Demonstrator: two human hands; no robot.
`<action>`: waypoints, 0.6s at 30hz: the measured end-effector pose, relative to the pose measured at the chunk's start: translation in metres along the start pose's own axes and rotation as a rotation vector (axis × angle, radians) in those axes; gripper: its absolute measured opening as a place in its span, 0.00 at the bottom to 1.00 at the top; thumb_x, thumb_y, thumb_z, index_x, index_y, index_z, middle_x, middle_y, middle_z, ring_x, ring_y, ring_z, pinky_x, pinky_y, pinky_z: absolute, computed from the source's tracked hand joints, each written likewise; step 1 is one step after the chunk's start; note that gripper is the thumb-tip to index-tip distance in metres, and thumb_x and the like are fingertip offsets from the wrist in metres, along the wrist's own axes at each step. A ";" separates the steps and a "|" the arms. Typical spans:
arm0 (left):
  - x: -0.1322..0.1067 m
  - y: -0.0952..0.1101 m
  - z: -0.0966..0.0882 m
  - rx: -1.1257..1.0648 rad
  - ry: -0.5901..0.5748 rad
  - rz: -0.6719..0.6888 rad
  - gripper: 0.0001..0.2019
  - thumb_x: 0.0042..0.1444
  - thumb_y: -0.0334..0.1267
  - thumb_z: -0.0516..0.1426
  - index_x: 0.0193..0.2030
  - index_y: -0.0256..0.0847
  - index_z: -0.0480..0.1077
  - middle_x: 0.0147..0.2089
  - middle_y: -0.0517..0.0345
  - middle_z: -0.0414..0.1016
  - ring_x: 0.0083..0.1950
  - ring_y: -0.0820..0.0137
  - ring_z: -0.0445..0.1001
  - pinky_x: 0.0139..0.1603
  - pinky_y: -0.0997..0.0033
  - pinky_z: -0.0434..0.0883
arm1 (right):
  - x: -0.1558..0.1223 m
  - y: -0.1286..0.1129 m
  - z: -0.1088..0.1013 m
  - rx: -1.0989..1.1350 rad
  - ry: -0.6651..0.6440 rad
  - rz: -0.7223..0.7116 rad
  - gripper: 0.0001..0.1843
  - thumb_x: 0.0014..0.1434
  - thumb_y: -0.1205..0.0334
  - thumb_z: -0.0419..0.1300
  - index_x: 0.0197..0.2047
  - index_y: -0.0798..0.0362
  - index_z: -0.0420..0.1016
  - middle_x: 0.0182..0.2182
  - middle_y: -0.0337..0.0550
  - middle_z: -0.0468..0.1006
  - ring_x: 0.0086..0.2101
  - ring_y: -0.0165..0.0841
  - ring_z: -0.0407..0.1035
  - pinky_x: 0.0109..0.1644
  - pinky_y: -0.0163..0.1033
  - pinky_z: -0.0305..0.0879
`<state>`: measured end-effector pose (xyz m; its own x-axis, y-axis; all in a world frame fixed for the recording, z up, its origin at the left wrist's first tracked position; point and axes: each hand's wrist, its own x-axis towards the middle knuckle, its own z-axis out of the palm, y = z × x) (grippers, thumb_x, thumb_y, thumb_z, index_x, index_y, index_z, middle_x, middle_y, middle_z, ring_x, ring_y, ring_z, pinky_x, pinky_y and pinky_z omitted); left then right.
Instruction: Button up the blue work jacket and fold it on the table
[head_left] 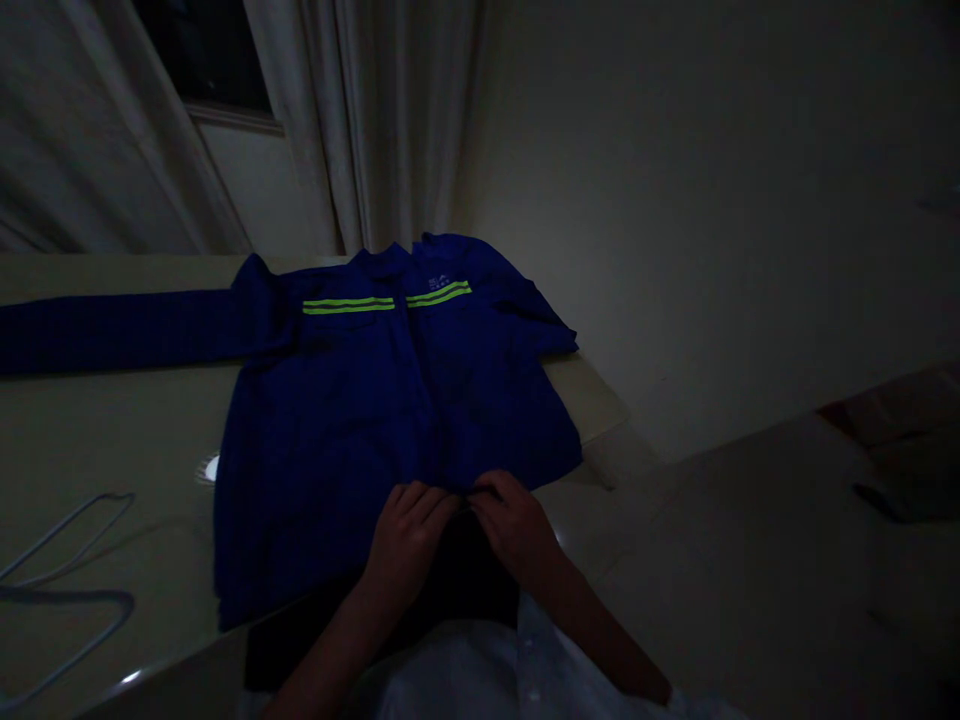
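Note:
A dark blue work jacket lies spread front side up, with yellow-green stripes across the chest and small pale lettering above the stripe on the right. One sleeve stretches out to the left edge of the view; on the right, the other drops toward the table's end. At the middle of the bottom hem, my left hand pinches the cloth with bent fingers. Close beside it, my right hand grips the hem too, its fingertips nearly meeting the left ones. The exact fold between the fingertips is dark and hard to make out.
The jacket rests on a pale glossy table, whose front edge is close to my body. White wire hangers lie at the left. Behind stand curtains and a plain wall. Dim objects sit on the floor at right.

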<state>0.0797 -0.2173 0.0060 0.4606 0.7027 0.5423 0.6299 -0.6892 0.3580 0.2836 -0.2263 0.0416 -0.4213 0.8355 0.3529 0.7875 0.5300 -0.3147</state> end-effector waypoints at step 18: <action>0.002 0.003 -0.002 0.021 -0.023 -0.014 0.11 0.66 0.24 0.55 0.48 0.42 0.75 0.42 0.54 0.81 0.41 0.62 0.72 0.42 0.59 0.65 | -0.001 -0.001 -0.007 0.010 -0.006 0.019 0.12 0.68 0.74 0.58 0.45 0.52 0.82 0.44 0.49 0.78 0.44 0.39 0.75 0.50 0.46 0.77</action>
<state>0.0807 -0.2184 0.0096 0.4658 0.7160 0.5200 0.6489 -0.6759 0.3494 0.2863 -0.2293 0.0482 -0.4090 0.8463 0.3415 0.7908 0.5154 -0.3302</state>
